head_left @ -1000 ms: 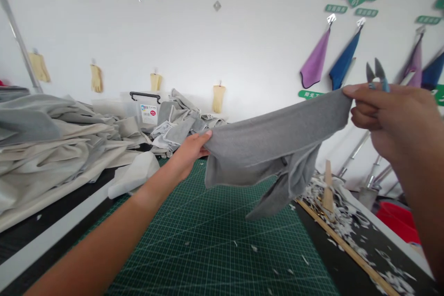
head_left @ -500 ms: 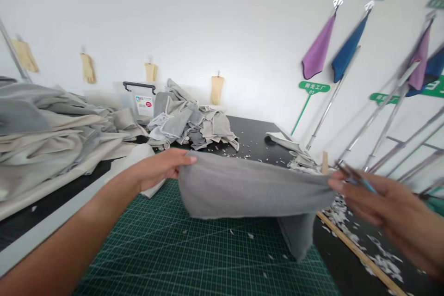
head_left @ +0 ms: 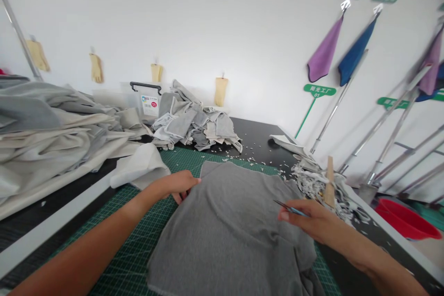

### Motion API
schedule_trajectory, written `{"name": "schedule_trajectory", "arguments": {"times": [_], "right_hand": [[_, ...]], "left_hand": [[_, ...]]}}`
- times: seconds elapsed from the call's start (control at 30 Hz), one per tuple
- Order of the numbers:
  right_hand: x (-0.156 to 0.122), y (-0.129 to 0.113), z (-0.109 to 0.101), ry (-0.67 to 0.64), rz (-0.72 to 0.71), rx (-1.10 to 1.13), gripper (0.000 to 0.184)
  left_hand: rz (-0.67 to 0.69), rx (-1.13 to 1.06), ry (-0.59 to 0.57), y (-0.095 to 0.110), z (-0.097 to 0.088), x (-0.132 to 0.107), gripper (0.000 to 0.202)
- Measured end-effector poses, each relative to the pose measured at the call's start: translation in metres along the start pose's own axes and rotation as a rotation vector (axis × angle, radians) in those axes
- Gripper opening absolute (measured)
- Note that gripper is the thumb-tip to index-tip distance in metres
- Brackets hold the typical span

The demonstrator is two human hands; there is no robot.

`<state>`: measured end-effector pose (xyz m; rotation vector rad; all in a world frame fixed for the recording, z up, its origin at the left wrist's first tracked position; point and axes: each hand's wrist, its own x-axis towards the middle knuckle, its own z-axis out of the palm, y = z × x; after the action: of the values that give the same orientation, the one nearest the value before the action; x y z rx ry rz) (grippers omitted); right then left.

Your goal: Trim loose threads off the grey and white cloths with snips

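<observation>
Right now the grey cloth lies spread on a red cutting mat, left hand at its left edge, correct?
No: the head view shows the cutting mat is green. The grey cloth does lie spread on it, left hand at its left edge.

Only the two arms of the person were in view. The left hand (head_left: 175, 186), at the far left edge of the grey cloth (head_left: 225, 236), was bare, with a short, pale-tipped nail showing on the thumb. The left forearm (head_left: 86, 252), left of the cloth, was uncovered along its whole visible length and smooth in outline. The right hand (head_left: 312, 222), at the cloth's right edge, was likewise bare, with one short, light nail showing at a fingertip. The right forearm (head_left: 381, 266), right of the cloth, was uncovered to the edge of view. Both forearms were slender.
</observation>
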<state>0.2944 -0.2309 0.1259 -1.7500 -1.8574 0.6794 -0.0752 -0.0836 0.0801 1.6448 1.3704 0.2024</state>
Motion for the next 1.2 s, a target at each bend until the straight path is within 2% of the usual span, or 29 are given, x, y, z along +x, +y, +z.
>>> {"name": "schedule_trajectory", "arguments": {"times": [0.1,0.2,0.27,0.37,0.53,0.63,0.77,0.93,1.13,1.2], "right_hand": [[0.031,-0.024,0.013,-0.143,-0.113,0.002,0.035],[0.068,-0.035,0.034,-0.155,-0.174,0.016,0.034],[0.096,-0.037,0.05,-0.14,-0.193,0.04,0.03],[0.138,-0.041,0.074,-0.096,-0.218,0.037,0.024],[0.193,-0.05,0.122,0.139,-0.223,0.056,0.017],[0.207,-0.051,0.153,0.219,-0.231,0.074,0.022],[0.21,-0.043,0.182,0.287,-0.252,0.127,0.027],[0.214,-0.029,0.184,0.326,-0.264,0.187,0.036],[0.217,-0.024,0.178,0.263,-0.305,0.198,0.024],[0.216,-0.025,0.178,0.264,-0.309,0.196,0.023]], "left_hand": [[0.024,0.152,0.17,0.002,0.004,0.039,0.051],[0.111,0.277,0.468,0.0,0.009,0.078,0.04],[0.126,0.286,0.563,-0.001,0.014,0.095,0.034],[0.19,0.268,0.601,-0.002,0.021,0.106,0.019],[0.302,0.207,0.69,-0.011,0.03,0.107,0.012],[0.41,0.071,0.713,-0.019,0.031,0.11,0.012],[0.547,-0.072,0.643,-0.024,0.029,0.114,0.017],[0.642,-0.141,0.617,-0.022,0.028,0.116,0.02],[0.596,-0.114,0.693,-0.024,0.029,0.117,0.022],[0.579,-0.118,0.687,-0.023,0.028,0.116,0.022]]}}
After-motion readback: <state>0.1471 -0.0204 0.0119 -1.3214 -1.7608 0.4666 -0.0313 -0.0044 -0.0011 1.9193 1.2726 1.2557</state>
